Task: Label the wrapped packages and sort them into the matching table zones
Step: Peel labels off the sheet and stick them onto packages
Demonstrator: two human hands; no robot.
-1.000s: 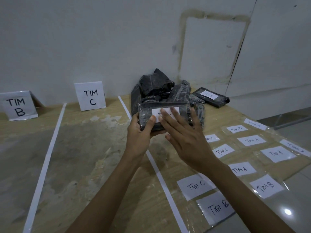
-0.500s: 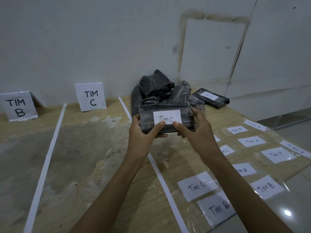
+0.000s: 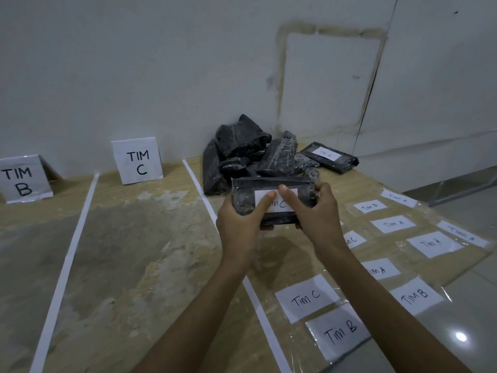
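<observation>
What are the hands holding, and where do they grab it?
A black wrapped package, gripped at its two ends: left hand on the left end, right hand on the right, both thumbs on its white label.

black wrapped package (image 3: pixel 271 196) with white label (image 3: pixel 279 204), held above the table.

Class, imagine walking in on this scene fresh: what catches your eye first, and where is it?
At centre, the left hand and right hand hold a black package, thumbs pressing its white Tim C label. Behind it a heap of black packages lies against the wall; left of that stands the TIM C sign.
</observation>
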